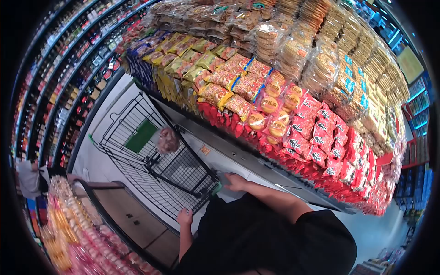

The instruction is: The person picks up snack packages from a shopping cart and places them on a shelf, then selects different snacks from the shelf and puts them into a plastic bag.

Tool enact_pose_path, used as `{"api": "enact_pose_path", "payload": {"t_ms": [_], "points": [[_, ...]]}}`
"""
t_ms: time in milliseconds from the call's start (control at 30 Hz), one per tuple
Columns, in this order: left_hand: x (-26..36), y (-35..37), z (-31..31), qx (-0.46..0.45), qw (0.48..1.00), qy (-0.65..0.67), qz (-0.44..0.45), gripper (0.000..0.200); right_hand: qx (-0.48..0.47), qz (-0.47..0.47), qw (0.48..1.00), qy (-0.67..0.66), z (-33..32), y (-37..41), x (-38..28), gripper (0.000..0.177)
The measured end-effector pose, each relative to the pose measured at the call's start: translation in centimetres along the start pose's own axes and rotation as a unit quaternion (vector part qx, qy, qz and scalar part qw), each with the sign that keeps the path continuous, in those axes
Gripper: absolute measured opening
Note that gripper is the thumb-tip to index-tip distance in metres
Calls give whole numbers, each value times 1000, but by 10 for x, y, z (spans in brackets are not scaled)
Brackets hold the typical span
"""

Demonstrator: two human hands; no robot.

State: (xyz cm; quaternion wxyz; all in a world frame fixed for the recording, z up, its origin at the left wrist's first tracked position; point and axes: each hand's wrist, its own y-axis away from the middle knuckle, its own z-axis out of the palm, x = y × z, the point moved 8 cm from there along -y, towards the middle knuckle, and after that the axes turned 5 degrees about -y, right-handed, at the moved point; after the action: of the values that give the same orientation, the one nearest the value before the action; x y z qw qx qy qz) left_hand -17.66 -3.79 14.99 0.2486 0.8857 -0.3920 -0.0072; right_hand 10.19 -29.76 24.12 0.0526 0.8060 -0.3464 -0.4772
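Observation:
A wire shopping cart (123, 158) with green trim stands in front of me, its near end at my body. At the near left corner, my left hand (185, 217) is closed at the cart's handle end, fingers curled. My right hand (235, 182) reaches the near right corner by a green end piece (217, 188), its fingers bent over a grey part there; the exact grip is partly hidden. Inside the basket lies a clear bag of brownish-pink items (167, 140). A green panel (141, 136) is fixed to the cart's wire.
Along the right runs a long display heaped with red snack packets (316, 137), yellow packets (197, 64) and bagged flat biscuits (293, 50). Curved shelves (59, 87) full of goods line the left. A lower-left stand (123, 206) holds pink and yellow packages; a person (31, 178) is behind it.

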Motion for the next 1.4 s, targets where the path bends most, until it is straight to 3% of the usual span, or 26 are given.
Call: {"api": "enact_pose_path", "payload": {"t_ms": [33, 100, 167, 233, 333, 400, 500, 633, 767, 833, 967, 1033, 1100, 1233, 1367, 1400], "points": [[-19, -1, 5, -19, 1000, -12, 13, 44, 2, 28, 1000, -2, 8, -19, 6, 78], [-34, 5, 0, 50, 986, 98, 128, 42, 9, 57, 998, -10, 19, -48, 8, 81], [-41, 9, 5, 25, 989, 57, 134, 40, 27, 129, 991, -32, 25, -70, 11, 83], [-38, 5, 18, -148, 981, -26, 122, 41, 36, 157, 986, -48, 33, -88, 8, 83], [-38, 6, 9, -200, 971, -19, 129, 45, 35, 180, 980, -71, 69, -129, 19, 77], [-43, 8, 4, -192, 972, -3, 139, 47, 10, 179, 984, -17, 89, -144, 15, 66], [-58, 7, 8, -167, 974, 14, 153, 51, -3, 191, 982, -17, 86, -145, -8, 67], [-63, 5, -7, -174, 976, 22, 129, 54, -9, 190, 982, 6, 92, -150, -32, 65], [-74, -16, -18, -199, 975, -46, 90, 59, 18, 133, 991, 30, 101, -183, -44, 68], [-81, -27, -21, -196, 972, -115, 51, 64, -55, 149, 986, 51, 99, -192, -58, 68], [-69, -62, -17, -142, 987, -53, 59, 65, -98, 135, 986, -12, 83, -208, -82, 63], [-44, -84, -20, -132, 988, -35, 75, 63, -116, 119, 985, 43, 93, -232, -77, 56], [-28, -105, -23, -134, 985, 32, 100, 62, -67, 117, 990, 30, 99, -259, -69, 50], [-25, -143, -29, -200, 979, -32, 26, 62, -72, 73, 994, 30, 102, -295, -69, 49], [-34, -170, -42, -198, 979, -26, 40, 63, -98, 78, 992, 30, 93, -314, -86, 51], [-40, -180, -33, -196, 979, -38, 52, 62, -53, 49, 997, 24, 94, -322, -86, 51]]}}
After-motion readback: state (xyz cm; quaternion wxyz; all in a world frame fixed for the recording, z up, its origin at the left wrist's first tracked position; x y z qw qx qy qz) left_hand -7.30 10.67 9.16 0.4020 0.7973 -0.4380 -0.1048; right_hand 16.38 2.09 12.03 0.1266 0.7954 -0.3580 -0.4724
